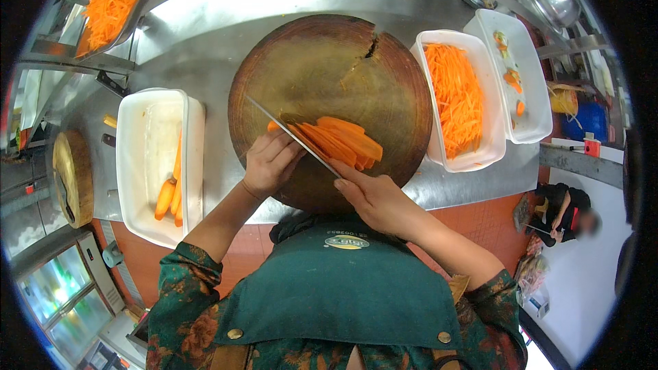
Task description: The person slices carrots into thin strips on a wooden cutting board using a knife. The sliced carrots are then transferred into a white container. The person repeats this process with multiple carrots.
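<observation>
Right hand point(373, 195) gripping the thin steel knife point(290, 134), blade slanting over the round, brown wooden chopping block point(308, 62)! Left hand point(269, 159), fingers curled, just beside it; across the blade, a fanned stack of flat orange carrot slices point(346, 142). Long orange carrots point(164, 199) in the white rectangular plastic tub point(152, 133) at left, fine orange carrot shreds point(452, 99) heaped in another at right

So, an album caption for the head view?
Right hand grips a knife beside sliced carrot on a round chopping board.

Fisheye head view, facing steeply down, close above the hands point(271, 163)
</observation>
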`<state>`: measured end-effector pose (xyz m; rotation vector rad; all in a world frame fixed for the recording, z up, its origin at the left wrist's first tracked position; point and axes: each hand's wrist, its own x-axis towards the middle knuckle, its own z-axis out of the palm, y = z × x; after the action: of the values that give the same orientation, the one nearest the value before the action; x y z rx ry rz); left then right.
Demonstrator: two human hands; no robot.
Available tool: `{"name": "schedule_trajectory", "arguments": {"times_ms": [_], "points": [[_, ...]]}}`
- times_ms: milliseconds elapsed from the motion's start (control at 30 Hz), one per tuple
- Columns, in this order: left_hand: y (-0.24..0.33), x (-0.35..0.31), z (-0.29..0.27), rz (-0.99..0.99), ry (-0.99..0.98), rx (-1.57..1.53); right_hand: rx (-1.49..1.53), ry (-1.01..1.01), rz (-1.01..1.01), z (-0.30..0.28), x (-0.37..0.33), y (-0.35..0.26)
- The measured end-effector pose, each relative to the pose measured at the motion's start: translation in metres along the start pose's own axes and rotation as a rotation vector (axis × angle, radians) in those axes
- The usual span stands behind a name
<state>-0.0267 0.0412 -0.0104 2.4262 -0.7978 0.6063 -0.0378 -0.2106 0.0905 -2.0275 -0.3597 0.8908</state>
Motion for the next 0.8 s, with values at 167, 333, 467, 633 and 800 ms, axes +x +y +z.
{"name": "schedule_trajectory", "arguments": {"times_ms": [167,333,467,633,800], "points": [[-0.001,-0.003,0.004,-0.004,0.011,-0.01,0.03,0.123,-0.143,0.024,0.039,0.018],[0.0,-0.001,0.003,-0.003,0.042,0.019,0.05,0.146,-0.246,0.022,0.049,0.024],[-0.003,-0.001,0.002,-0.023,0.039,0.039,0.078,0.094,-0.161,0.017,0.033,0.018],[-0.001,-0.006,0.003,-0.058,0.025,0.037,0.035,-0.05,0.005,-0.007,-0.005,-0.003],[-0.001,-0.004,0.002,-0.034,0.039,0.026,0.058,-0.065,0.031,-0.013,-0.006,-0.013]]}}
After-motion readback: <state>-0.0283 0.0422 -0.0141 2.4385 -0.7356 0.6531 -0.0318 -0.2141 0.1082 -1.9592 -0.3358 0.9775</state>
